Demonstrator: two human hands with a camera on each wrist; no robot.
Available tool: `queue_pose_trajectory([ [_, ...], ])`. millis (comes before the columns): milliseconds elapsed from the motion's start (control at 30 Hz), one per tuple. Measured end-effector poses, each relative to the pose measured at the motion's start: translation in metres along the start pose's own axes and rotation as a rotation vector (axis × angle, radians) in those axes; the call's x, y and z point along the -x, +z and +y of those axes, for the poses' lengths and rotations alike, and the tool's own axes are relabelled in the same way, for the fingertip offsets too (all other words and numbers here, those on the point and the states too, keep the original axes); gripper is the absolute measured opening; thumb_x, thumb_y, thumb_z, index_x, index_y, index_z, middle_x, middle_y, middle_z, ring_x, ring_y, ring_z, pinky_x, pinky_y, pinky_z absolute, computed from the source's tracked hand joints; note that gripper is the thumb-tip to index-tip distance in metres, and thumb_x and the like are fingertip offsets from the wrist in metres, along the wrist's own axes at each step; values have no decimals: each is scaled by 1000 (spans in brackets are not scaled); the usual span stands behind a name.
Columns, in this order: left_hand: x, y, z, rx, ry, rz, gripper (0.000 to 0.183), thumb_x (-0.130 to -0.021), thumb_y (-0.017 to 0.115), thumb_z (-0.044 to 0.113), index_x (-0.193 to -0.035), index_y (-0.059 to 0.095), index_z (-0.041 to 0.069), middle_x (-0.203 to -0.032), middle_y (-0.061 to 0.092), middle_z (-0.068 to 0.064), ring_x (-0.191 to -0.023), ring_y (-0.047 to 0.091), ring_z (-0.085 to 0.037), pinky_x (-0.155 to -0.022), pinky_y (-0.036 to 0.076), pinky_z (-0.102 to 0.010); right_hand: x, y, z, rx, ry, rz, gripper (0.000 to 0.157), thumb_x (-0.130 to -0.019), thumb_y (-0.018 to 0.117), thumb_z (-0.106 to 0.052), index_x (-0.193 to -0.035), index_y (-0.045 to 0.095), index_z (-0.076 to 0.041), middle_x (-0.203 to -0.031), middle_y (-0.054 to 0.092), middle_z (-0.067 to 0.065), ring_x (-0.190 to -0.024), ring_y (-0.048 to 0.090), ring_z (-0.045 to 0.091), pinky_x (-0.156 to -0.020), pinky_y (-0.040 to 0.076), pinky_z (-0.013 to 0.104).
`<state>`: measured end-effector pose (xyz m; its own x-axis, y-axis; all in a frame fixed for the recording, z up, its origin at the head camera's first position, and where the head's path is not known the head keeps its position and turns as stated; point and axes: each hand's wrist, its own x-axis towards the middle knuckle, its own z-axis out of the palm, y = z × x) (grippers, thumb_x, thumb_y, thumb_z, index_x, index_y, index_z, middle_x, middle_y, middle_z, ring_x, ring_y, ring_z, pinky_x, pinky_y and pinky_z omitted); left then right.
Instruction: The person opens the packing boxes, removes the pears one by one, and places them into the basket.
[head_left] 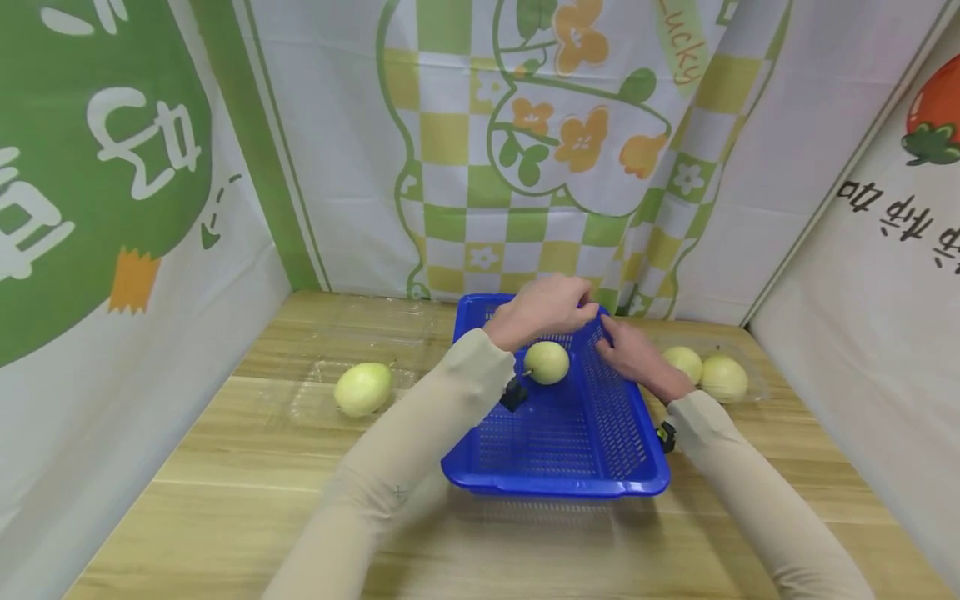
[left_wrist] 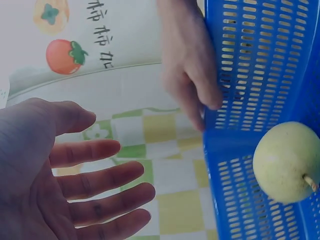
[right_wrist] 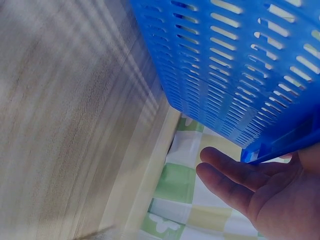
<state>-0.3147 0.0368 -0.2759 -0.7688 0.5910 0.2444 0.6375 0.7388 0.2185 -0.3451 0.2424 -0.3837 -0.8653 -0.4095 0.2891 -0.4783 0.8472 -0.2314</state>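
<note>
A blue plastic basket [head_left: 555,483] with slotted walls is at the middle of the table, seemingly tilted. Inside lies one pale yellow-green pear [head_left: 547,363], its stem also visible in the left wrist view. My left hand [head_left: 543,310] hovers over the basket's far end; the left wrist view shows its fingers [left_wrist: 107,178] spread, holding nothing. At the far right corner my right hand [head_left: 637,354] grips the basket rim. Two of its fingers [right_wrist: 225,172] reach beneath the rim in the right wrist view.
Left of the basket, another pear [head_left: 363,389] sits in a clear plastic container [head_left: 318,400]. On the right, two pears [head_left: 723,379] are in another clear container, partly behind the right forearm. Printed curtains [head_left: 330,167] enclose the wooden table [head_left: 247,467] at the back and sides.
</note>
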Motion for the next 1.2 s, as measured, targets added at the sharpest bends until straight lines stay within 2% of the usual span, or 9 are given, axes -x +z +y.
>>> queue_pose_trajectory([
  [200,12,-10,-5,-14,11,34,20,-92,46,33,-85,59,19,-76,59,7,-63,55,-11,-52,43,-27,1,-3,-2,-12,42,-50,56,-91,46,-14,-138,30,12,-120,52,34,-101,57,43,-86,44,52],
  [333,20,-13,-9,-10,32,64,20,-92,47,34,-88,61,20,-78,60,8,-63,56,-11,-53,44,-27,1,-2,-2,-11,57,-57,56,-91,46,-14,-138,29,12,-123,50,35,-106,54,45,-90,42,53],
  [733,50,-24,-21,-20,41,132,24,-93,45,38,-95,62,21,-87,63,9,-72,56,-7,-62,46,-26,0,-1,-3,-19,81,-64,56,-92,44,-15,-139,29,11,-125,48,34,-106,54,44,-91,41,53],
  [900,63,-27,-29,-5,31,166,29,-94,45,40,-100,63,19,-91,64,6,-80,59,-10,-69,48,-28,-1,-1,-4,-27,84,-79,56,-92,43,-16,-139,29,11,-127,47,34,-97,57,38,-89,42,52],
  [1033,73,-27,-34,18,16,172,29,-94,45,40,-101,63,18,-92,65,6,-82,60,-9,-71,48,-27,0,-1,-4,-44,87,-85,56,-92,43,-16,-140,28,10,-129,45,33,-103,56,39,-92,41,52],
  [1200,86,-27,-37,58,-13,165,28,-94,45,39,-101,63,19,-92,65,8,-82,60,-7,-70,47,-25,1,-1,-2,-55,89,-82,57,-93,43,-16,-140,27,10,-130,45,33,-100,56,38,-92,41,52],
])
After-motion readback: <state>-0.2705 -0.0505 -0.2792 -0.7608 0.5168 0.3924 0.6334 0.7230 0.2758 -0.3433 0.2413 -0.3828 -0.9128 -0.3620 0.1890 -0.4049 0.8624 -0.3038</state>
